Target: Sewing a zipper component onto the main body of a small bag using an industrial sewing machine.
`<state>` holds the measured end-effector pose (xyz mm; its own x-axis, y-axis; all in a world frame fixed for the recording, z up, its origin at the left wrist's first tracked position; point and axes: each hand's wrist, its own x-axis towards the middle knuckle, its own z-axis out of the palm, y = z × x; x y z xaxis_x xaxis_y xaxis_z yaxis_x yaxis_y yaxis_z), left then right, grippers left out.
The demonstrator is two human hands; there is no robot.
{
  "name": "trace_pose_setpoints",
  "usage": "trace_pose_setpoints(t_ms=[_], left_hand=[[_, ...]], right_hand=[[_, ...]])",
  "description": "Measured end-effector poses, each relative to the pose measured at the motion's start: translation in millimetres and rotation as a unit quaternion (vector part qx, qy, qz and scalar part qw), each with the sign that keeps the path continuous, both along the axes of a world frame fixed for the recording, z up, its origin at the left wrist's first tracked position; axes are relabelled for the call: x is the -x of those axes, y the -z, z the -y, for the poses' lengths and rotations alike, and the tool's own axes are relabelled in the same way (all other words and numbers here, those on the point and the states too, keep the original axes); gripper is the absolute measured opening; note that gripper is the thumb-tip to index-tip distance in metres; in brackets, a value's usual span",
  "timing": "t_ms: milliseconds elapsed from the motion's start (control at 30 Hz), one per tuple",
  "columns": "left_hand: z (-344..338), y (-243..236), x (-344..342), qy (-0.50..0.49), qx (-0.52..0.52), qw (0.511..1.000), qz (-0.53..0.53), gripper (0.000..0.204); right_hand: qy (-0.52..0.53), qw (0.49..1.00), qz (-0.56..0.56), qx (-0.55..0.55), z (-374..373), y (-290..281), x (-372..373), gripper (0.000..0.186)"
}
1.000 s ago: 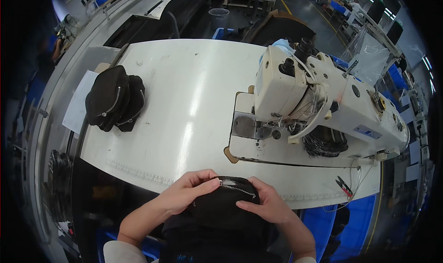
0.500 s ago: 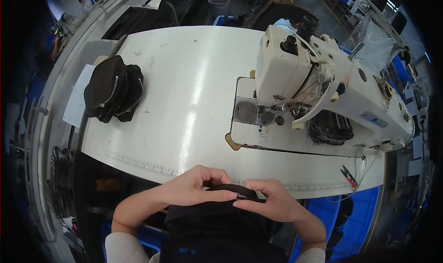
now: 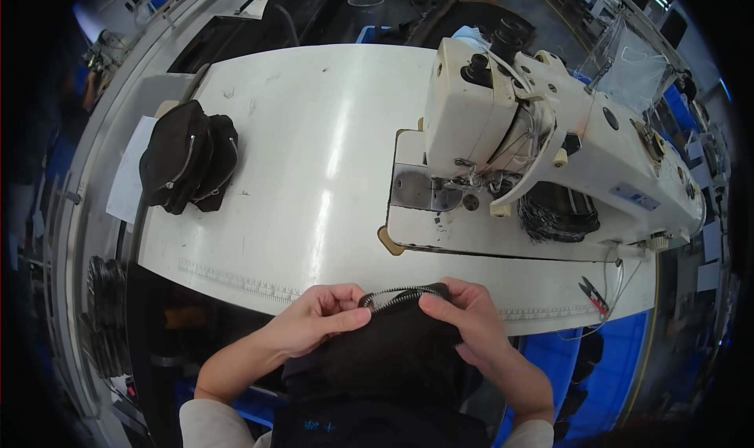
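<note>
Black pouch [image 3: 397, 314]: at the middle of the near edge of the tabletop [image 3: 290, 149], gripped at both ends; lower part lost against dark clothing [image 3: 377, 424]; whether resting on that edge or held off it, unclear.
Zip [image 3: 404, 296]: long axis running left to right, bowed, roughly along the near edge; parted into two toothed rows between the thumbs.
Left hand [image 3: 326, 316]: narrow, pinching the pouch's left end, thumb on top.
Right hand [image 3: 473, 316]: narrow, pinching the right end, thumb over the nearer tooth row.
Nearer hand: neither; both touching, with the pouch directly between.
Counts: one pouch in hand; at least two dark zipped pouches [image 3: 174, 161] heaped at the left edge; one sewing machine [image 3: 471, 114] toward the right edge; one bundle of dark pieces [image 3: 556, 216] under its arm, pieces uncountable; one pair of snips [image 3: 602, 303] by the near right corner.
</note>
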<state>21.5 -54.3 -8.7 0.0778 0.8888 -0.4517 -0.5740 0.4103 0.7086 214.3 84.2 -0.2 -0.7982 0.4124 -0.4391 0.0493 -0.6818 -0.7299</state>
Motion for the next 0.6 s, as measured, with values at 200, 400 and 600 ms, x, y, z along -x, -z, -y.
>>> trace_pose_setpoints(t_ms=[200, 400, 600], left_hand=[[-9.8, -4.2, 2.6, -0.251, 0.011, 0.967, -0.027, 0.015], [-17.6, 7.5, 2.6, -0.334, -0.046, 0.939, -0.063, 0.017], [-11.5, 12.6, 18.6, -0.310, -0.024, 0.939, -0.145, 0.024]], right_hand=[[-0.091, 0.987, -0.053, -0.119, -19.4, 13.4, 7.3, 0.019], [0.026, 0.997, -0.074, 0.020, -13.2, 3.8, 28.4, 0.011], [0.011, 0.997, -0.075, 0.006, -20.9, 20.8, 26.3, 0.014]])
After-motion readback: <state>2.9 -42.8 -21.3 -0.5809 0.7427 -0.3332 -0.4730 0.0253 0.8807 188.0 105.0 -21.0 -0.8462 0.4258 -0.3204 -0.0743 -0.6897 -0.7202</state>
